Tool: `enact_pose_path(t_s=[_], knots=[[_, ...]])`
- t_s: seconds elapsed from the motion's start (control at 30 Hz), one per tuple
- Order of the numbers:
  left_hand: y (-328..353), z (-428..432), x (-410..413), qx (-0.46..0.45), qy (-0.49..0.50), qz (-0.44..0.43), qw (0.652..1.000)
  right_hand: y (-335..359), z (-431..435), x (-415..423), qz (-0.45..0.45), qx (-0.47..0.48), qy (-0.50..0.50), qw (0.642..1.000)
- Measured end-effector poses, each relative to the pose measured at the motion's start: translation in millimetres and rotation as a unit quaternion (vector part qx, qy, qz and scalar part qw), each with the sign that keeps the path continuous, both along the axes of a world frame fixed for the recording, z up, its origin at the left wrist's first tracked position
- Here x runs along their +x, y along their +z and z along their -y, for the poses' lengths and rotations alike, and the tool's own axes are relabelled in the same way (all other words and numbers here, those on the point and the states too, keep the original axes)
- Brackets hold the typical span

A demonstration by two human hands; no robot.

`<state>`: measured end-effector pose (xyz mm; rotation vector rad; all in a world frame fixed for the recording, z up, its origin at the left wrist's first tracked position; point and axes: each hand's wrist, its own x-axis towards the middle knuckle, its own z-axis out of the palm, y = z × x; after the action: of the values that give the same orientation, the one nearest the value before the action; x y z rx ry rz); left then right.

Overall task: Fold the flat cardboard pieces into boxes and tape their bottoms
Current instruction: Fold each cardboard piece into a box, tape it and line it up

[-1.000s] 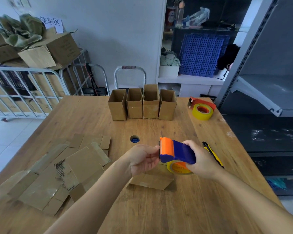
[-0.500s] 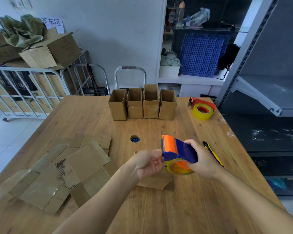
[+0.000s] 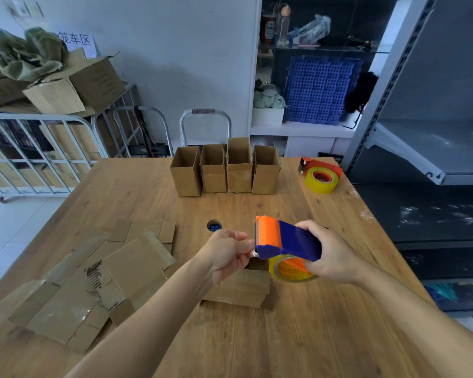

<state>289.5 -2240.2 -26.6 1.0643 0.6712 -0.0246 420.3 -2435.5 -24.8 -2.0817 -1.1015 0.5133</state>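
Note:
My right hand (image 3: 331,255) grips a blue and orange tape dispenser (image 3: 284,241) with a yellow tape roll (image 3: 290,271) in it, held above the table. My left hand (image 3: 227,252) pinches the clear tape end at the dispenser's orange front edge. Below both hands a folded cardboard box (image 3: 241,290) lies on its side on the wooden table (image 3: 298,336). Flat cardboard pieces (image 3: 93,279) are piled on the left. Several folded boxes (image 3: 224,170) stand upright in a row at the far side.
A second tape dispenser with a yellow roll (image 3: 321,175) sits at the far right corner. A round hole (image 3: 214,225) is in the tabletop. Grey metal shelving (image 3: 421,148) stands right of the table; a metal cage cart (image 3: 38,148) with cartons stands to the left.
Both hands and the dispenser have stayed close together above the lying box, shifting slightly. My left hand's fingers have closed in on the tape end at the dispenser's front.

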Motion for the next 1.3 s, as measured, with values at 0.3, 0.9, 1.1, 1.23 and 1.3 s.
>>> enact_pose_path(t_s=[0.3,0.9,1.1,1.23,1.3], knots=[[-8.8,-42.4,-23.2,-0.025,0.042,0.003,0.999,-2.3,25.7,3.7,0.043,-0.033,-0.004,0.999],[15.0,-42.0,-43.1,0.322,0.086,-0.013,0.943,34.2,16.2,7.5,0.133,-0.092,0.025,0.987],[2.9,-41.4,-29.4,0.345,0.178,-0.053,0.920,31.8,0.3,9.8,0.128,-0.103,0.026,0.986],[-0.9,-53.0,-28.9,0.287,0.266,-0.056,0.919,27.8,-4.9,14.9,0.120,-0.121,0.036,0.985],[-5.1,-53.4,-30.7,0.305,0.250,-0.049,0.918,27.2,-8.9,13.9,0.133,-0.137,0.057,0.980]])
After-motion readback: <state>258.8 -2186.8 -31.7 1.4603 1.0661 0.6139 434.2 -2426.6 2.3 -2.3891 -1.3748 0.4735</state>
